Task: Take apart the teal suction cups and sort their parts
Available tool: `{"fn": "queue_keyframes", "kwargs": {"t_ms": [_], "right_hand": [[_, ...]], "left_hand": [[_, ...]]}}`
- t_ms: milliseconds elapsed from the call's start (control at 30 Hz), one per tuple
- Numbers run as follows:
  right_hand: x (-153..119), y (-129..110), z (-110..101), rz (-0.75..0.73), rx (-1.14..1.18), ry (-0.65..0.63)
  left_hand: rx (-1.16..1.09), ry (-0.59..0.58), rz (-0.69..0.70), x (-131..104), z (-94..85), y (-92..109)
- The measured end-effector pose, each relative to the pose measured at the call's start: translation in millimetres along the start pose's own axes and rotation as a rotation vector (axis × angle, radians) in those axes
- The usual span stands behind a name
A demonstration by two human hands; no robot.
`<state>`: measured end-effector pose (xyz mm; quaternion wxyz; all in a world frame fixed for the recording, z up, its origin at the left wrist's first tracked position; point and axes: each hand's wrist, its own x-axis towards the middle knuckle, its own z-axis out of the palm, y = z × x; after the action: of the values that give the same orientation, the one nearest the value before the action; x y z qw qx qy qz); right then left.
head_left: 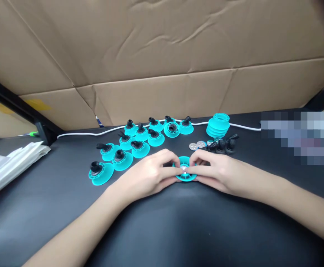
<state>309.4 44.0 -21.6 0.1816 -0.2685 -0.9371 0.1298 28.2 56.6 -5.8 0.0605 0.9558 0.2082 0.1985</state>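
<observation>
Between my two hands is a turquoise plastic ring-shaped cup [185, 178], tilted so its spoked inside shows. My left hand [158, 170] grips its left side, fingers closed on the rim. On the right side, my right hand [216, 168] grips the same cup. Both thumbs press at its centre on a small silvery disc [184, 169], partly hidden by the thumb tips. Just beyond my right hand lie loose silvery discs [193, 146] with holes, and several black angled nozzle pieces [220, 145].
Several turquoise cups with black nozzles [122, 159] stand left and ahead. A stack of bare turquoise cups [218, 125] is at back right. A white cable [95, 133] runs along the cardboard wall [162, 96]. White packets [14, 163] lie far left on the black table [156, 230].
</observation>
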Motion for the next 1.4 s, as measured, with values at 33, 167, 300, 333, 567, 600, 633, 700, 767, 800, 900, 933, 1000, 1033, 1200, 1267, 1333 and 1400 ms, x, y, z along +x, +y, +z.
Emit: {"fn": "queue_keyframes", "kwargs": {"t_ms": [33,167,300,333,567,600,633,700,767,800,900,933,1000,1033,1200,1267,1333,1400], "right_hand": [[0,0,0,0.005,0.000,-0.003],[1,-1,1,0.006,0.003,0.005],[0,-2,2,0.015,0.009,-0.010],[0,-2,2,0.012,0.008,-0.006],[1,-3,0,-0.017,0.012,0.020],[1,-4,-1,-0.023,0.024,0.029],[1,-4,-1,-0.022,0.036,0.035],[1,-5,-3,-0.016,0.056,0.036],[1,-6,-3,-0.006,0.066,0.025],[1,-6,-4,-0.006,0.073,0.021],[1,-4,-5,-0.015,0.112,0.043],[1,-4,-5,-0.017,0.127,0.065],[1,-3,-5,-0.012,0.147,0.114],[1,-3,-5,-0.008,0.150,0.136],[4,-4,-4,0.001,0.066,0.229],[6,-4,-4,-0.003,-0.009,0.311],[7,-4,-5,-0.017,-0.081,0.399],[7,-5,-5,-0.040,-0.160,0.461]], "left_hand": [[0.001,-0.004,-0.004,0,0.1,0],[0.001,-0.022,-0.024,2,-0.4,3],[-0.003,-0.035,-0.049,3,-1.4,6],[-0.004,-0.035,-0.051,3,-1.4,6],[-0.015,0.014,-0.024,2,-0.7,3],[-0.025,0.020,-0.026,2,-0.7,2],[-0.037,0.025,-0.029,2,-0.6,2],[-0.056,0.028,-0.035,1,-0.2,1],[-0.065,0.029,-0.039,1,0.3,1],[-0.070,0.033,-0.036,1,0.4,1],[-0.093,0.067,-0.026,2,-0.3,1],[-0.100,0.086,-0.025,2,-0.8,1],[-0.114,0.126,-0.029,2,-1.6,0],[-0.121,0.144,-0.028,3,-1.8,0],[-0.179,0.236,-0.086,8,-1.7,2],[-0.232,0.305,-0.176,12,-1.6,5],[-0.343,0.360,-0.298,15,-1.4,10],[-0.505,0.373,-0.416,18,-1.2,14]]}}
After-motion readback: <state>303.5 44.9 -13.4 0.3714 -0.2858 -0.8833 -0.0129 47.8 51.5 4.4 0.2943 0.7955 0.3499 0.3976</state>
